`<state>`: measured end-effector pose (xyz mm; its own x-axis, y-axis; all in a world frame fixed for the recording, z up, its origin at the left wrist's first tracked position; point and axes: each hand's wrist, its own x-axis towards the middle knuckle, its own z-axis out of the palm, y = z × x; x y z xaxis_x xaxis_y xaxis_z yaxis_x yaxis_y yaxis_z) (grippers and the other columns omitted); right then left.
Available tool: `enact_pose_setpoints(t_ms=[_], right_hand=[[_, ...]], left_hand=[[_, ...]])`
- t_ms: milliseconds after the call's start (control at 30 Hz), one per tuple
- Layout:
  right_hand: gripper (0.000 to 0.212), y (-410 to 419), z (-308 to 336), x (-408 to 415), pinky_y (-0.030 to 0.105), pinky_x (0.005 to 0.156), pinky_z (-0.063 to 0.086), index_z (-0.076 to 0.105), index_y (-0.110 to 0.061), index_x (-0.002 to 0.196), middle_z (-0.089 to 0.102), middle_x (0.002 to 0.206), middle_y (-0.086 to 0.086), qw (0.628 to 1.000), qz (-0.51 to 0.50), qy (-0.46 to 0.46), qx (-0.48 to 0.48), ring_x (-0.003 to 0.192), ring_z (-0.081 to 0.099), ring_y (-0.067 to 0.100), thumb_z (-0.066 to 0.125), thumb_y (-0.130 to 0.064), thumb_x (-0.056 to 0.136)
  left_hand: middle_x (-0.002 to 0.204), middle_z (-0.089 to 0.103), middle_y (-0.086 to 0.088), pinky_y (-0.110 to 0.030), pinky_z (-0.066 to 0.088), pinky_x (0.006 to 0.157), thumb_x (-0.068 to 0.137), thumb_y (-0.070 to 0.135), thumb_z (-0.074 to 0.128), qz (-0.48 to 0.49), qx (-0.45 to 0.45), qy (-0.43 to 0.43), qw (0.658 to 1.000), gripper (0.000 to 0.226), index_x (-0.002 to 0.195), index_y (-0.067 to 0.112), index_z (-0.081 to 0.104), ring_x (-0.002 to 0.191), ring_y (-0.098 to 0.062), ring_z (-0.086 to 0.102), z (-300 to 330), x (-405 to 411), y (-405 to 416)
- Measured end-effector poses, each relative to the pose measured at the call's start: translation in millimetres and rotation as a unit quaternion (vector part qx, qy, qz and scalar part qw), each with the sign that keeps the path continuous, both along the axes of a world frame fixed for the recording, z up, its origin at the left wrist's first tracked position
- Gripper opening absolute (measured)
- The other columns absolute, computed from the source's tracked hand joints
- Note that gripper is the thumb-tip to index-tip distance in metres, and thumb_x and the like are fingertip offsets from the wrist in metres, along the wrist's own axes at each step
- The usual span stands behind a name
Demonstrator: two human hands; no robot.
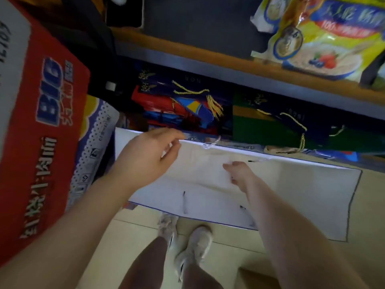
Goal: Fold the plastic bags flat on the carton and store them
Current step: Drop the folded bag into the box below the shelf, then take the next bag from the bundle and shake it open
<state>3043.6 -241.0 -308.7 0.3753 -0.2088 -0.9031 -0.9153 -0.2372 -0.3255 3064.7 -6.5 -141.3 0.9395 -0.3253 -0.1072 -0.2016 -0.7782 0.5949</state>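
A red carton point(41, 130) stood at my far left. My left hand point(145, 155) pinched the far rim of the big white paper bag point(291, 195) standing open on the floor, while my right hand point(239, 174) reached inside it, gripping a folded plastic bag point(200, 170) (pale, half hidden). Gift bags point(187, 105) crowded the shelf beyond.

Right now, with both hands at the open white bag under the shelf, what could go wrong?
1. The left hand seems to grip only the top edge of the white bag; the mouth may sag shut.
2. The right hand reaches inside, so the folded plastic could spring open when released.
3. Rope-handled gift bags crowd close behind and might snag or topple.
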Motion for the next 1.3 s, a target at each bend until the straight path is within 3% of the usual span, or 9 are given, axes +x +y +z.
enact_pose_setpoints(t_ms=[67, 200, 367, 467, 533, 667, 833, 1067, 1300], right_hand=[[0.042, -0.8, 0.8, -1.4, 0.038, 0.087, 0.048, 0.053, 0.007, 0.118, 0.060, 0.106, 0.018, 0.999, 0.034, 0.013, -0.029, 0.090, 0.055, 0.029, 0.055, -0.025, 0.091], [0.021, -2.4, 52.0, 3.4, 0.027, 0.071, 0.035, 0.055, -0.005, 0.089, 0.051, 0.091, 0.012, 0.975, 0.192, -0.014, -0.108, 0.086, 0.051, 0.027, 0.048, -0.024, 0.094], [0.012, 11.2, 181.8, -3.0, 0.016, 0.050, 0.038, 0.058, -0.007, 0.088, 0.058, 0.075, 0.001, 0.967, 0.226, -0.116, 0.028, 0.058, 0.048, 0.011, 0.050, -0.016, 0.092], [0.011, 27.5, 285.6, -10.5, 0.007, 0.044, 0.035, 0.058, -0.010, 0.084, 0.059, 0.072, -0.003, 0.934, 0.269, -0.227, 0.060, 0.051, 0.049, 0.003, 0.052, -0.016, 0.092], [0.013, 41.3, 343.5, -11.9, 0.010, 0.046, 0.036, 0.058, -0.018, 0.080, 0.061, 0.072, -0.006, 0.910, 0.292, -0.291, 0.049, 0.049, 0.050, -0.002, 0.052, -0.016, 0.091], [0.020, 91.3, 467.6, -21.3, 0.017, 0.055, 0.041, 0.058, -0.029, 0.075, 0.062, 0.071, -0.008, 0.856, 0.300, -0.410, 0.092, 0.058, 0.053, 0.006, 0.053, -0.019, 0.092], [0.016, 168.6, 580.4, -34.4, 0.022, 0.061, 0.044, 0.058, -0.028, 0.079, 0.062, 0.070, -0.009, 0.781, 0.334, -0.513, 0.126, 0.058, 0.055, 0.002, 0.052, -0.024, 0.093], [0.018, 308.4, 651.3, -40.2, 0.015, 0.054, 0.043, 0.060, -0.022, 0.078, 0.060, 0.064, -0.009, 0.730, 0.317, -0.591, 0.129, 0.053, 0.054, 0.001, 0.051, -0.016, 0.093], [0.024, 439.8, 660.4, -9.2, 0.018, 0.052, 0.042, 0.058, -0.021, 0.071, 0.059, 0.062, -0.004, 0.742, 0.248, -0.620, 0.064, 0.045, 0.052, -0.002, 0.052, -0.011, 0.091]], left_hand=[[0.085, 0.066, 0.000, -0.029, 0.051, 0.061, 0.082, 0.037, 0.035, 0.007, -0.007, 0.015, 1.000, 0.042, 0.101, 0.015, 0.065, 0.073, -0.009, 0.051, 4.2, 0.8, -0.8], [0.087, 0.066, 0.000, -0.036, 0.053, 0.064, 0.083, 0.039, 0.037, 0.016, -0.009, 0.030, 0.999, 0.042, 0.105, 0.017, 0.064, 0.070, -0.014, 0.056, 26.6, -3.7, -4.2], [0.083, 0.060, 0.003, -0.037, 0.051, 0.066, 0.089, 0.019, 0.053, 0.022, 0.006, 0.022, 0.999, 0.025, 0.113, 0.017, 0.060, 0.068, -0.016, 0.053, 96.8, -22.9, -3.8], [0.084, 0.063, 0.002, -0.036, 0.052, 0.065, 0.086, 0.032, 0.045, 0.042, -0.013, -0.029, 0.999, 0.035, 0.113, 0.015, 0.061, 0.069, -0.018, 0.058, 167.8, -46.8, 8.0], [0.085, 0.061, 0.006, -0.025, 0.046, 0.063, 0.081, 0.041, 0.036, 0.057, -0.028, -0.066, 0.996, 0.047, 0.111, 0.015, 0.062, 0.066, -0.009, 0.054, 216.1, -62.5, 20.4], [0.085, 0.059, 0.008, -0.008, 0.037, 0.061, 0.084, 0.035, 0.044, 0.080, -0.045, -0.152, 0.984, 0.039, 0.110, 0.012, 0.062, 0.072, -0.007, 0.052, 328.6, -96.4, 59.8], [0.076, 0.062, 0.014, -0.001, 0.036, 0.063, 0.082, 0.036, 0.045, 0.105, -0.074, -0.259, 0.957, 0.035, 0.104, 0.016, 0.063, 0.069, 0.000, 0.055, 433.7, -137.3, 125.3], [0.079, 0.063, 0.005, -0.007, 0.040, 0.062, 0.081, 0.040, 0.044, 0.105, -0.050, -0.302, 0.946, 0.042, 0.105, 0.011, 0.064, 0.071, -0.003, 0.057, 490.5, -137.6, 273.4], [0.074, 0.060, -0.001, -0.019, 0.038, 0.061, 0.087, 0.017, 0.057, 0.102, 0.027, -0.285, 0.953, 0.020, 0.102, 0.007, 0.065, 0.058, -0.013, 0.052, 511.5, -100.9, 420.1]])
